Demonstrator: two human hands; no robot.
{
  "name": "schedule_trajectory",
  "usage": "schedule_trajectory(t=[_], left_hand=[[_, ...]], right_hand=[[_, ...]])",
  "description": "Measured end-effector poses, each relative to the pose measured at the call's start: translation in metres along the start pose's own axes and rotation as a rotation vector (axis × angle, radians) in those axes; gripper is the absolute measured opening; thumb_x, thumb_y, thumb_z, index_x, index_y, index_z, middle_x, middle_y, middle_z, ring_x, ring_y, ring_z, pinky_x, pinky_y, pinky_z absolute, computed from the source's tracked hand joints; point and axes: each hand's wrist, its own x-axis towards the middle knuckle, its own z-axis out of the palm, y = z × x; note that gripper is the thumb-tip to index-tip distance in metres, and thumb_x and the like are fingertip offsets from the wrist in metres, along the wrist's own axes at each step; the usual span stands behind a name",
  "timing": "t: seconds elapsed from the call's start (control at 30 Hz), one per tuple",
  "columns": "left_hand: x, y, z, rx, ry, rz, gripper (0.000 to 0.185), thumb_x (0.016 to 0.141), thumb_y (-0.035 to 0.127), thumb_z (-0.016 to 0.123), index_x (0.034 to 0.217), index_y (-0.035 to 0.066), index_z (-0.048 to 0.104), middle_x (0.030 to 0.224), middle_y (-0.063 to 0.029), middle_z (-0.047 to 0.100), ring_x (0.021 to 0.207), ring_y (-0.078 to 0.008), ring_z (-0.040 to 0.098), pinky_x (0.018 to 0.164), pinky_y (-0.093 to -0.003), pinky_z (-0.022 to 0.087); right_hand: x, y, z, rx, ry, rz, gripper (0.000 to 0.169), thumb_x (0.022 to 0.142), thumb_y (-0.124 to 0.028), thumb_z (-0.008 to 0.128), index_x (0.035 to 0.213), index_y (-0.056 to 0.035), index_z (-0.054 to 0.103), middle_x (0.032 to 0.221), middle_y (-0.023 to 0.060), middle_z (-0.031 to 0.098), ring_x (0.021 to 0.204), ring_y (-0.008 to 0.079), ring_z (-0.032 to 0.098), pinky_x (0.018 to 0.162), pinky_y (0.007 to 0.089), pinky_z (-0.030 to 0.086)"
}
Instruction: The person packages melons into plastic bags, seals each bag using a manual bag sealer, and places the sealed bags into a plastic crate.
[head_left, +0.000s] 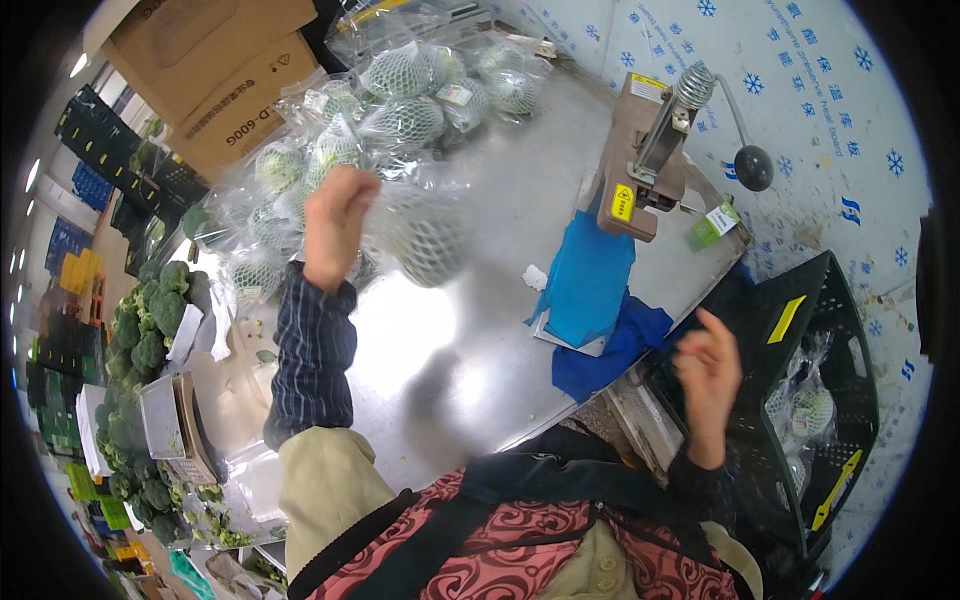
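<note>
My left hand (341, 217) grips the gathered top of a clear plastic bag, in which a pale green vegetable in white foam netting (431, 240) hangs blurred over the steel table (495, 187). Many similar bagged, netted vegetables (405, 124) lie heaped behind and beside that hand. My right hand (709, 371) is raised near the table's right edge, fingers apart, holding nothing. Between the hands are a light-blue sheet (589, 277) and a crumpled dark-blue cloth (615, 352). A brown bench-top machine (637, 165) with a spring and a ball-ended lever stands behind them.
A dark green crate (862, 390) with bagged vegetables stands at the right. Broccoli heads (150, 322) are piled at the left. A cardboard box (232, 97) stands at the back left, and a small green box (712, 225) lies beside the machine, near the printed wall panel (810, 172).
</note>
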Motion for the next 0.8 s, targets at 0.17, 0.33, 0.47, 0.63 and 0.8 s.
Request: schedule_trajectory(t=[0.17,0.33,0.47,0.63,0.8], left_hand=[[-0.032,0.080,0.002,-0.055,-0.127,0.332,0.017,0.075,0.002,0.059,0.092,0.005,0.058,0.086,-0.0116,0.054,0.078,-0.0278,0.056,0.067,-0.0342,0.047],[-0.067,0.121,0.028,-0.339,-0.339,0.177,0.014,0.079,0.002,0.059,0.091,0.002,0.052,0.083,-0.0138,0.051,0.076,-0.0344,0.055,0.067,-0.0379,0.046],[-0.070,0.133,-0.012,-0.431,-0.277,0.119,0.017,0.081,0.005,0.063,0.094,0.002,0.053,0.086,-0.0137,0.052,0.076,-0.0335,0.056,0.066,-0.0385,0.045],[-0.063,0.133,-0.026,-0.636,-0.253,-0.048,0.024,0.077,0.010,0.070,0.094,0.002,0.054,0.079,-0.0100,0.051,0.067,-0.0224,0.052,0.061,-0.0316,0.042],[-0.067,0.114,0.000,-0.522,-0.295,-0.139,0.025,0.077,0.009,0.071,0.091,0.003,0.050,0.079,-0.0063,0.051,0.067,-0.0133,0.047,0.062,-0.0281,0.039]], right_hand=[[0.031,-0.032,0.088,-0.023,-0.475,-0.245,0.094,0.057,-0.012,0.078,0.139,-0.0017,0.031,0.130,0.0141,0.045,0.116,0.0278,0.047,0.093,0.0371,0.040],[0.014,-0.037,0.104,-0.278,-0.367,-0.723,0.021,0.081,-0.007,0.058,0.101,0.0006,0.060,0.080,0.0129,0.061,0.063,0.0228,0.057,0.058,0.0355,0.045],[0.010,-0.055,0.078,-0.015,-0.284,-0.481,0.015,0.084,-0.004,0.054,0.097,0.0005,0.059,0.078,0.0105,0.060,0.059,0.0179,0.054,0.054,0.0304,0.042],[0.011,-0.046,0.078,0.115,-0.102,-0.739,0.010,0.085,-0.002,0.051,0.091,0.0008,0.059,0.075,0.0086,0.058,0.056,0.0159,0.051,0.051,0.0268,0.039],[0.023,-0.050,0.073,0.047,-0.316,-0.395,0.015,0.090,-0.015,0.054,0.088,-0.0008,0.056,0.074,0.0039,0.052,0.059,0.0081,0.047,0.049,0.0207,0.034]])
